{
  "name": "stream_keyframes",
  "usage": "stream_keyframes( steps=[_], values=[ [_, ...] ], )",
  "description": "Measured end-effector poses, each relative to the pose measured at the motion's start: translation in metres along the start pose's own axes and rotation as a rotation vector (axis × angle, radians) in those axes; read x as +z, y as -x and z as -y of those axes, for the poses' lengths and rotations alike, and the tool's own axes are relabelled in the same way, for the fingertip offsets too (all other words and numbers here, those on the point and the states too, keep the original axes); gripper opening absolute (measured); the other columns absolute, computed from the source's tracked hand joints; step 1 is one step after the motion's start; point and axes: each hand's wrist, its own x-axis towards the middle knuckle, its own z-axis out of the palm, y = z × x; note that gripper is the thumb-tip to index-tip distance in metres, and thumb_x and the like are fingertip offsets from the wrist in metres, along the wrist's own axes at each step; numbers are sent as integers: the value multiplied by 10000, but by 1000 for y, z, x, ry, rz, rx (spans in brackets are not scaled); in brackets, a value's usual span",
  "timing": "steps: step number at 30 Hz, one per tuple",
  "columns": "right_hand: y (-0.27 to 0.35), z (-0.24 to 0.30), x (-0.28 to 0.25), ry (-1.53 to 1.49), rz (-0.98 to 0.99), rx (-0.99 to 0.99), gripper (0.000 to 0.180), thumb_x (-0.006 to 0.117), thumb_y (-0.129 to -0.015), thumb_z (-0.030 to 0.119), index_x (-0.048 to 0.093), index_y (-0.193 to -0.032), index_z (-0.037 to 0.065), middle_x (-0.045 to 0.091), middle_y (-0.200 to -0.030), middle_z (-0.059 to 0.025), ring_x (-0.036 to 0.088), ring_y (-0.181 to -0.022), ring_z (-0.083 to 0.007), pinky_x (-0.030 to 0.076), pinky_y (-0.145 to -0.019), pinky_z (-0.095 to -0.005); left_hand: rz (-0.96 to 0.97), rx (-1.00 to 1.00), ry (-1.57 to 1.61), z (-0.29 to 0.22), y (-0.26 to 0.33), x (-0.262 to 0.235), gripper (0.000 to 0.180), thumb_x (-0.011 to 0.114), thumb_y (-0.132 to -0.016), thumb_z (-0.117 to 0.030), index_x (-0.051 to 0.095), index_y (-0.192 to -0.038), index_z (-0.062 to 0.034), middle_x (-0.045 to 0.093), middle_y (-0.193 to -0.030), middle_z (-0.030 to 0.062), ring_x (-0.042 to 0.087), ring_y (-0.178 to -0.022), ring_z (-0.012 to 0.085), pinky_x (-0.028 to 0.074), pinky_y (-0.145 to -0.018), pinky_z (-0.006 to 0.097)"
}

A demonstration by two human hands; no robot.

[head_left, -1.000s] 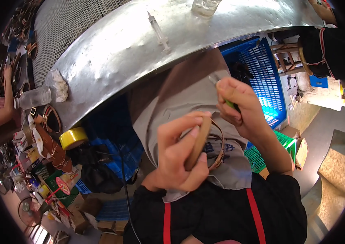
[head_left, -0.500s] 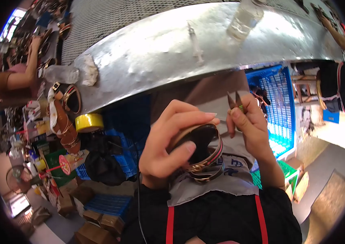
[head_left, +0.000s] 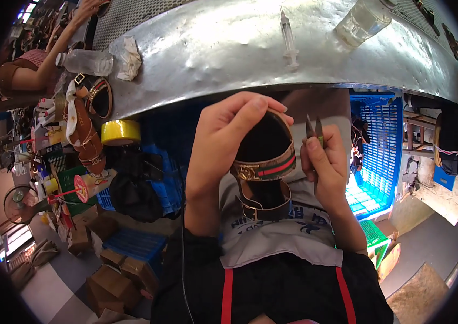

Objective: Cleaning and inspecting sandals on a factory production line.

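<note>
A sandal [head_left: 266, 171] with a black footbed, a green-red-green striped strap with a gold ornament, and a buckled ankle strap is held upright over my lap. My left hand [head_left: 229, 129] wraps its toe end from the left, fingers over the top edge. In my right hand [head_left: 326, 156], just right of the sandal, is a pair of small thread snips [head_left: 315, 130], the two pointed blades directed up and a little apart. The snips do not touch the sandal.
Ahead is a metal-topped bench [head_left: 207, 59] with a syringe [head_left: 288, 40], a clear jar [head_left: 363, 22] and a plastic bottle [head_left: 85, 62]. A yellow tape roll [head_left: 120, 132] and more sandals [head_left: 84, 132] are at left. A blue crate [head_left: 377, 156] stands right. Another person's arm [head_left: 56, 59] shows far left.
My left hand has turned the sandal so its striped strap and footbed face me more. The snips stay in my right hand beside it. The head view has shifted slightly.
</note>
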Motion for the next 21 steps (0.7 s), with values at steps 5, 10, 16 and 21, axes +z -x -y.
stream_keyframes(
  steps=[5,10,16,21],
  values=[
    [-23,-6,-12,25,-32,-29,153,501,-1058,226,473,-1034,78,469,-698,41,342,-577,-5,256,-488,-171,-34,-100,-23,16,-33,-17,354,574,-1007,-280,688,-930,46,736,-834,141,704,-721,148,554,-680,250],
    [-60,19,-22,749,-259,-253,147,533,-1029,192,516,-1014,47,509,-664,-64,478,-579,-142,384,-544,-297,49,-167,-44,12,-47,-26,345,526,-1023,-247,664,-892,42,728,-818,195,717,-710,208,564,-641,272],
    [-128,29,-21,1219,-429,-474,228,528,-991,191,532,-1163,41,599,-1119,-202,631,-896,-440,516,-709,-485,284,-126,158,30,-51,-39,386,465,-1040,-286,647,-1011,54,731,-970,222,726,-831,237,581,-764,321],
    [-114,31,-13,1468,-509,-405,374,588,-950,215,513,-1286,68,532,-1208,-165,648,-928,-404,536,-720,-480,499,-173,584,44,-43,-40,427,521,-985,-318,627,-1093,81,691,-1082,272,700,-983,361,566,-877,419]
  ],
)
